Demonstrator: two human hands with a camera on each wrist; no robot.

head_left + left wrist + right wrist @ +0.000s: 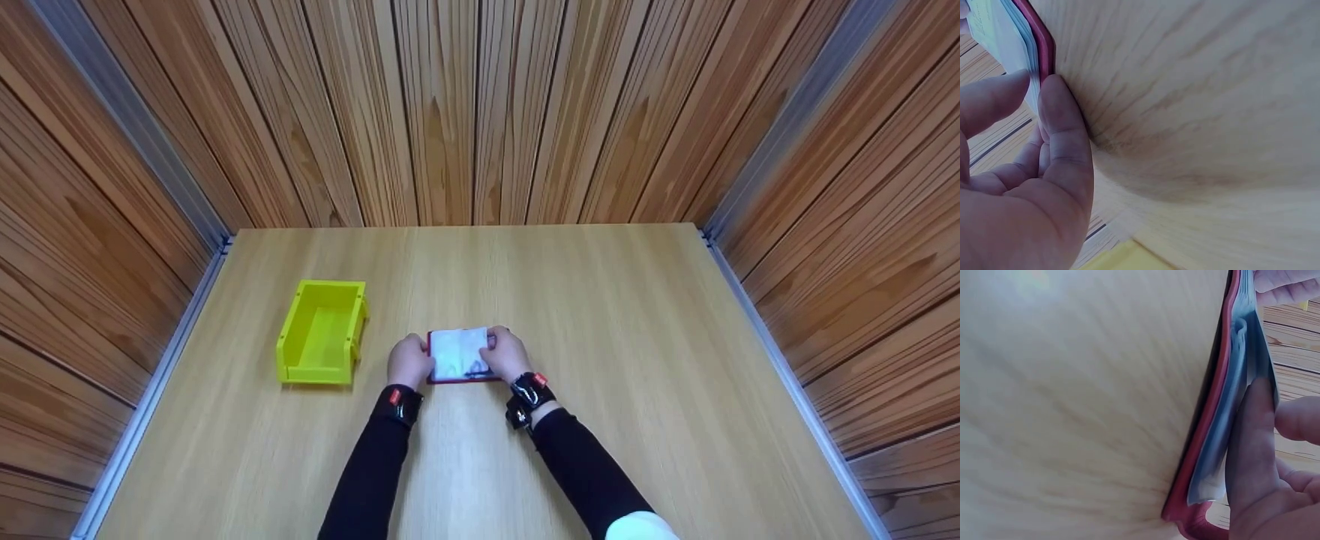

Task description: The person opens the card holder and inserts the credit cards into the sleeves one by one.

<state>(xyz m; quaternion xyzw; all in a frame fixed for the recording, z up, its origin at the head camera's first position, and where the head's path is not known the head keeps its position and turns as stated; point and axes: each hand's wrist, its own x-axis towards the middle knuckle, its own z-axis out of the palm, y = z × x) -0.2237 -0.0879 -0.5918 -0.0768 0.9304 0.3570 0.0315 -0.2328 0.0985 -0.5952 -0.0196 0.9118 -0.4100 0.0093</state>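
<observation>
On the wooden table (600, 300), your left hand (409, 361) and right hand (508, 354) pinch the red-backed booklet (461, 354) lying flat, three o'clock of the yellow bin (322, 331); its loose pages may slip.

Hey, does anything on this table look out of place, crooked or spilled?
Nothing stands out. The yellow bin sits upright on the table, and both hands, left and right, hold the red-backed booklet by its sides.
</observation>
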